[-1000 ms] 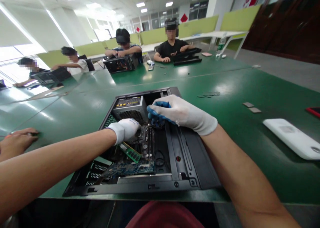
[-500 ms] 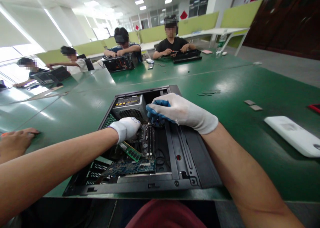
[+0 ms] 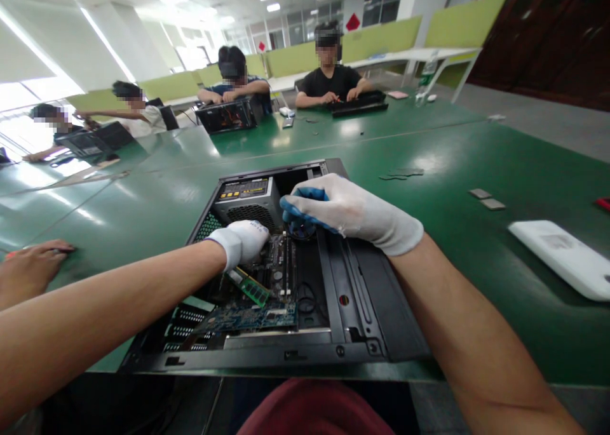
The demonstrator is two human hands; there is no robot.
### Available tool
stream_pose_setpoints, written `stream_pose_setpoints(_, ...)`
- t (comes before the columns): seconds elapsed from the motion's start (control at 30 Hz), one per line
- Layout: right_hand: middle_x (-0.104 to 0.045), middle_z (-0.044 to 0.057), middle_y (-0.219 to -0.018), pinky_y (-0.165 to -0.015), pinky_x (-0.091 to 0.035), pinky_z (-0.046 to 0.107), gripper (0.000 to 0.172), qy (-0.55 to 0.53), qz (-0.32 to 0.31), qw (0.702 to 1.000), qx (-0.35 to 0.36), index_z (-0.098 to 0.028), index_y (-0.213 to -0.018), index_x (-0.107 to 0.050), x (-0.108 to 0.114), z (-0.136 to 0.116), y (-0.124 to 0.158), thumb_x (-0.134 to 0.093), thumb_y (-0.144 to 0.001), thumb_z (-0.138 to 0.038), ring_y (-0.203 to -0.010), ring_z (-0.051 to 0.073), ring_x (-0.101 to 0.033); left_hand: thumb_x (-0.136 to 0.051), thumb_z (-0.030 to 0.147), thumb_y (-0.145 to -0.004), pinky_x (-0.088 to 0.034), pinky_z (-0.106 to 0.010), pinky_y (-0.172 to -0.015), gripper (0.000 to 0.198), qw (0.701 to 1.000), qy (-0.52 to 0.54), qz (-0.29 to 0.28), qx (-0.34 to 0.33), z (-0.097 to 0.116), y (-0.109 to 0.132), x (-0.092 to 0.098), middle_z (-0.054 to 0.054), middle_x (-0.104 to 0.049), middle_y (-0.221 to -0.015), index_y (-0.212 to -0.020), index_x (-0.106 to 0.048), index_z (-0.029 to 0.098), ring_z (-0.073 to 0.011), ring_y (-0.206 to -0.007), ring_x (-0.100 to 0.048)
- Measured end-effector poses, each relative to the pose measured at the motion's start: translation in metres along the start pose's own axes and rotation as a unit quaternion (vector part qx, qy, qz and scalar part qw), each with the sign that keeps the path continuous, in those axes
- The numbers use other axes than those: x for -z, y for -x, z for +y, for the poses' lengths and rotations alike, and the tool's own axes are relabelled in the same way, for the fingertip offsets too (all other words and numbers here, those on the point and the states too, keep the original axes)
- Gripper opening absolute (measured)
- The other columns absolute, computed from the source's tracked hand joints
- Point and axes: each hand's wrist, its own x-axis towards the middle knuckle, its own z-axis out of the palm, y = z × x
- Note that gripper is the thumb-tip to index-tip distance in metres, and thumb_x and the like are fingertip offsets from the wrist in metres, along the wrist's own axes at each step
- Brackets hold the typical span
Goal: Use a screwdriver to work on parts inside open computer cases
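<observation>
An open black computer case (image 3: 328, 276) lies on its side before me. My left hand (image 3: 248, 239), in a white glove, reaches in over the motherboard (image 3: 279, 263); it looks closed, its fingertips hidden behind its back. My right hand (image 3: 328, 207), gloved white with blue-coated fingers, bends over the case's inner bar with thumb and fingers drawn together. Just under those fingers shows a dark round cooling fan (image 3: 301, 232); whether they grip it is hidden. A green memory stick (image 3: 251, 287) rests slanted over the board, below my left wrist. Behind both hands sits the power supply (image 3: 245, 197).
On the green table (image 3: 457, 276) to the right are a white handheld device (image 3: 560, 257), two small grey pieces (image 3: 486, 199) and thin dark strips (image 3: 403, 174). Another person's hand (image 3: 35, 267) rests at left. Several co-workers handle computer cases (image 3: 226, 116) across the table.
The view has shifted slightly. Both hands keep nearly the same place and pose within the case; the memory stick has not moved.
</observation>
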Motion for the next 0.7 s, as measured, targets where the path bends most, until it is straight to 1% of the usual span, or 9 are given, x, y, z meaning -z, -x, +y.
stream_pose_setpoints(0.2,-0.049,-0.002,-0.070,-0.060,-0.027,0.027,0.052,0.006,0.003,1.000,0.001,-0.017,-0.072,-0.054,-0.0001,-0.0052,0.0010,-0.053,-0.096,-0.064,-0.066,0.011,-0.041,-0.073,0.026,-0.080,-0.056,-0.035,-0.097,0.034,1.000,0.002,0.002,-0.002,0.0002,0.0025,0.0008,-0.015,-0.076,-0.118,-0.112,-0.075,0.014,-0.0307,-0.113,-0.072)
stream_pose_setpoints(0.33,-0.050,-0.001,-0.071,-0.060,-0.027,0.027,0.053,0.006,0.004,1.000,0.002,-0.017,-0.073,-0.055,-0.0005,-0.0042,0.0010,-0.053,-0.096,-0.065,-0.066,0.011,-0.042,-0.074,0.026,-0.078,-0.056,-0.035,-0.097,0.036,1.000,0.001,0.001,-0.005,0.0008,0.0033,0.0014,-0.017,-0.076,-0.119,-0.112,-0.075,0.014,-0.0315,-0.113,-0.072)
stream_pose_setpoints(0.53,-0.051,-0.001,-0.071,-0.061,-0.028,0.027,0.053,-0.002,0.005,1.000,-0.002,-0.017,-0.074,-0.056,-0.0014,-0.0018,0.0003,-0.054,-0.095,-0.065,-0.067,0.011,-0.042,-0.074,0.027,-0.077,-0.057,-0.034,-0.094,0.035,1.000,-0.003,0.000,-0.003,0.0001,0.0026,0.0009,-0.015,-0.077,-0.116,-0.110,-0.076,0.015,-0.0304,-0.110,-0.072)
stream_pose_setpoints(0.6,-0.052,0.000,-0.072,-0.061,-0.029,0.027,0.053,-0.004,0.007,1.000,-0.005,-0.017,-0.074,-0.057,-0.0015,-0.0011,0.0000,-0.054,-0.095,-0.065,-0.067,0.012,-0.043,-0.073,0.028,-0.077,-0.057,-0.035,-0.093,0.035,1.000,0.000,0.002,-0.004,-0.0018,0.0012,-0.0010,-0.016,-0.077,-0.115,-0.110,-0.076,0.015,-0.0307,-0.109,-0.073)
stream_pose_setpoints(0.7,-0.053,0.000,-0.072,-0.061,-0.029,0.027,0.053,-0.005,0.005,1.000,-0.004,-0.016,-0.075,-0.058,-0.0013,0.0004,-0.0004,-0.055,-0.095,-0.065,-0.067,0.012,-0.043,-0.075,0.034,-0.075,-0.057,-0.036,-0.093,0.041,1.000,0.007,0.010,-0.011,-0.0056,-0.0016,-0.0043,-0.015,-0.077,-0.115,-0.112,-0.075,0.017,-0.0313,-0.108,-0.073)
